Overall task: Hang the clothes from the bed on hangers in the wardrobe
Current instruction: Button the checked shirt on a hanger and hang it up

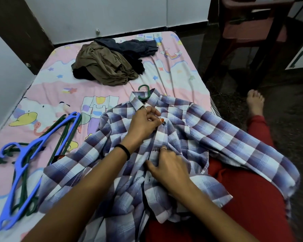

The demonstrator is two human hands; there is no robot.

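Left hand (143,122) and right hand (166,165) pinch checked shirt (208,130) placket, green hanger (143,92) inside; far clothes pile (108,62) unhung.

Both forearms are bare. The left hand (143,123) wears a ring and black wristband (124,151); the right hand (168,169) a ring. Red trousers (252,206), bare foot (255,102).

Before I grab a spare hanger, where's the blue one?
In the head view the blue hanger lies at the left of the bed, atop dark green hangers, just left of the plaid shirt.
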